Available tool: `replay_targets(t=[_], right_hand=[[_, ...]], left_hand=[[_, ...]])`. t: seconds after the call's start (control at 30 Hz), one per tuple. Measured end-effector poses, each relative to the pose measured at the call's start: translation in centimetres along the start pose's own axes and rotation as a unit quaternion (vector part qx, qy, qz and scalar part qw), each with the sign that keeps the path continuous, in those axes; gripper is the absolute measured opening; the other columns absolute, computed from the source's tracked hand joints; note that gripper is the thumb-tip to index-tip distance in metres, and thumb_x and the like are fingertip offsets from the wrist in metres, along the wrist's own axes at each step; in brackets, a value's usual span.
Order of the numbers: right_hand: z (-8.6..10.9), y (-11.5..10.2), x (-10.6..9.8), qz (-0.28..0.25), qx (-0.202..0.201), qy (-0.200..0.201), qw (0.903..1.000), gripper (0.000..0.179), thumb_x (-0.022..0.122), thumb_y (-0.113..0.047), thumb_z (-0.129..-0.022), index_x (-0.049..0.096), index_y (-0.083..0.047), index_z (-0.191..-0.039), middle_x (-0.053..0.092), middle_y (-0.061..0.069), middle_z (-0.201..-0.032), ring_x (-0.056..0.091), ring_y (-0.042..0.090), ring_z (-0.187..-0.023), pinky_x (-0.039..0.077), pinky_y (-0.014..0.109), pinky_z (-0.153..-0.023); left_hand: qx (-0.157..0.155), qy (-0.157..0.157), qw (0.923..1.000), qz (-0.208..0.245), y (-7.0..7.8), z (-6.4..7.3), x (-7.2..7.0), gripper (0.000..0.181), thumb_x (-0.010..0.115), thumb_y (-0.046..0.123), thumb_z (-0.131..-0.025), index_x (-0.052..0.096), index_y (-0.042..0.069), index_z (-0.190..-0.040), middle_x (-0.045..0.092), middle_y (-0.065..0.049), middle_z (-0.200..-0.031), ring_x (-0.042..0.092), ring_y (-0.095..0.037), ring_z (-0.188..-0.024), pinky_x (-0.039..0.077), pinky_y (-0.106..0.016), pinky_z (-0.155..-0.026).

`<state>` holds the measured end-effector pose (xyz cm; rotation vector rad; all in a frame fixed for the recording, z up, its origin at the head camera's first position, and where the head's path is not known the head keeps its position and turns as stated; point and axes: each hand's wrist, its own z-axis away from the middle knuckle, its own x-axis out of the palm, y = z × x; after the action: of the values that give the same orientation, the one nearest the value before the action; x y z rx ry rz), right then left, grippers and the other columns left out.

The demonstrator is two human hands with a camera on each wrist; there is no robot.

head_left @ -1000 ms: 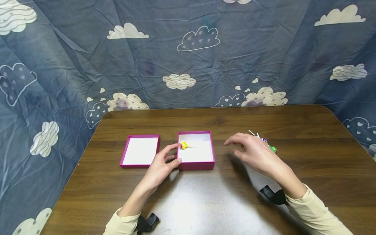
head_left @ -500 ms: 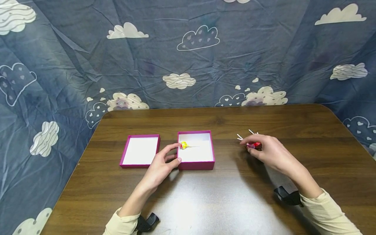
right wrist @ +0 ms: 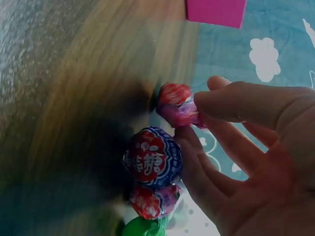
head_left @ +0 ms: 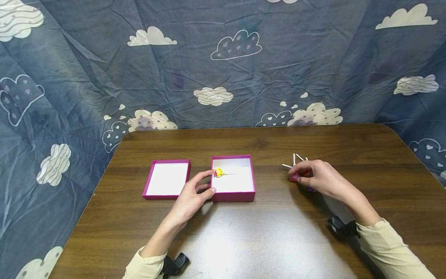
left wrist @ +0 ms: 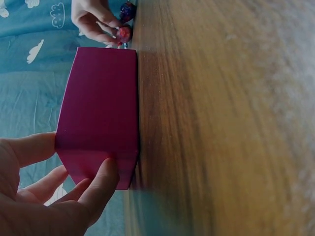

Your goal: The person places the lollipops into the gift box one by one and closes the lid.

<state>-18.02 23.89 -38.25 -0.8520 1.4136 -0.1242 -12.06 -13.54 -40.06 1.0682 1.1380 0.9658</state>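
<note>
The box [head_left: 232, 197] looks like smooth, satin card with a matt, papery lining; the lid [head_left: 166, 179] at its nine o'clock matches; at its three o'clock, lollipops [right wrist: 153, 153] wear glossy, crinkled film; the bench [head_left: 271, 236] looks like smooth grained wood, shiny towards six o'clock; the backdrop [head_left: 188, 73] at twelve o'clock is creased matt cloth.

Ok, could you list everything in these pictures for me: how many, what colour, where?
Box: one, magenta, white inside, mid-table
Lid: one, magenta, white inside, left of the box
Yellow lollipop: one, yellow and red, inside the box
Pink lollipops: two, red and pink, right of the box, one pinched
Blue lollipop: one, blue and red, beside those
Green lollipop: one, green, same cluster
Table: one, brown, underneath
Cloth: one, blue, white clouds, behind
Straps: two, black, at the wrists
Sleeves: two, cream
Left hand: one, bare, touching the box
Right hand: one, bare, at the cluster
</note>
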Motion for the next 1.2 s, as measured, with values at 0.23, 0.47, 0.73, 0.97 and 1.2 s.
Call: replay_targets(t=[0.23, 0.47, 0.73, 0.97, 1.2], right_hand=[[-0.5, 0.1, 0.8, 0.007, -0.032, -0.033, 0.9989, 0.031, 0.073, 0.004, -0.076, 0.075, -0.016, -0.1, 0.07, -0.008, -0.093, 0.059, 0.014, -0.082, 0.047, 0.035, -0.072], [-1.0, 0.1, 1.9, -0.031, -0.056, -0.061, 0.9961, 0.041, 0.067, 0.012, -0.07, 0.074, -0.015, -0.101, 0.067, -0.004, -0.098, 0.057, 0.017, -0.085, 0.046, 0.031, -0.073], [-1.2, -0.2, 3.3, -0.028, -0.058, -0.047, 0.9968, 0.034, 0.076, 0.006, -0.073, 0.074, -0.011, -0.103, 0.064, -0.005, -0.086, 0.058, 0.012, -0.077, 0.047, 0.027, -0.067], [-1.3, -0.8, 3.9, 0.0, -0.061, -0.021, 0.9979, 0.028, 0.081, -0.004, -0.077, 0.073, -0.018, -0.1, 0.058, -0.011, -0.079, 0.052, 0.006, -0.07, 0.044, 0.025, -0.062], [-1.1, -1.3, 3.8, 0.046, -0.087, 0.043, 0.9942, 0.027, 0.084, -0.015, -0.079, 0.074, -0.02, -0.103, 0.068, -0.011, -0.095, 0.061, 0.014, -0.089, 0.047, 0.035, -0.075]], left_hand=[[-0.005, 0.001, 1.0, 0.001, 0.0, 0.0, 0.0, 0.052, 0.067, 0.011, -0.091, 0.054, 0.017, -0.14, 0.051, -0.008, -0.141, 0.054, -0.03, -0.122, 0.046, -0.046, -0.095], [-0.003, 0.0, 1.0, 0.009, 0.0, 0.0, 0.0, 0.051, 0.068, 0.011, -0.091, 0.055, 0.016, -0.14, 0.051, -0.008, -0.141, 0.054, -0.03, -0.122, 0.046, -0.047, -0.095], [-0.003, 0.001, 1.0, 0.004, -0.1, -0.1, 0.0, 0.051, 0.067, 0.011, -0.091, 0.055, 0.016, -0.14, 0.051, -0.009, -0.141, 0.054, -0.03, -0.122, 0.046, -0.047, -0.095], [-0.007, 0.0, 1.0, -0.001, -0.2, -0.2, 0.0, 0.051, 0.068, 0.012, -0.091, 0.054, 0.017, -0.14, 0.051, -0.008, -0.14, 0.054, -0.029, -0.122, 0.047, -0.047, -0.095], [-0.004, 0.001, 1.0, 0.008, 0.0, -0.1, -0.1, 0.052, 0.067, 0.011, -0.092, 0.053, 0.015, -0.141, 0.049, -0.011, -0.143, 0.053, -0.031, -0.123, 0.047, -0.047, -0.094]])
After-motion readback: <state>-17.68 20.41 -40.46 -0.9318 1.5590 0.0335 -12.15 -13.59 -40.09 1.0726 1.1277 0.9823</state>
